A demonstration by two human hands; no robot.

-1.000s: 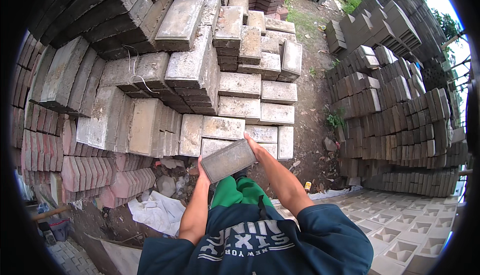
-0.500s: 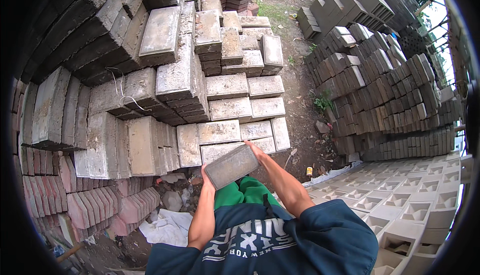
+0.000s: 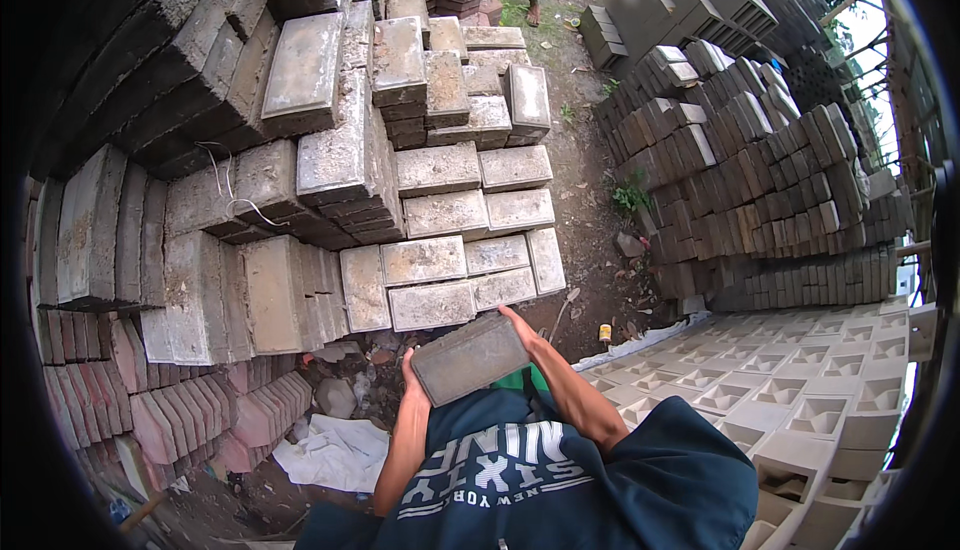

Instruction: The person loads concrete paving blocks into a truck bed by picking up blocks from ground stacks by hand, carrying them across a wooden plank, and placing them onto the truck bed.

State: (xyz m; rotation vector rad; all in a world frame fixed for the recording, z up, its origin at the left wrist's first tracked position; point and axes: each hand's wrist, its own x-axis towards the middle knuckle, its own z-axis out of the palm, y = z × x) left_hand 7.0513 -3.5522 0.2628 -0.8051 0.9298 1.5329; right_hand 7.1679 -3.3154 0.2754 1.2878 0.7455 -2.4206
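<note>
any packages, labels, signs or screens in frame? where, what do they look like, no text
No signs or screens.
Small can or bottle: on the dirt right of the grey paver held between left hand and right hand; yellow, cylindrical.
White sheet or sack: crumpled on the ground at lower left.
Printed lettering: white on the person's dark teal shirt.

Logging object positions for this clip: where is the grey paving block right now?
In the head view, the grey paving block sits low and central, held between the left hand and right hand, just in front of the stacked grey blocks.
</note>
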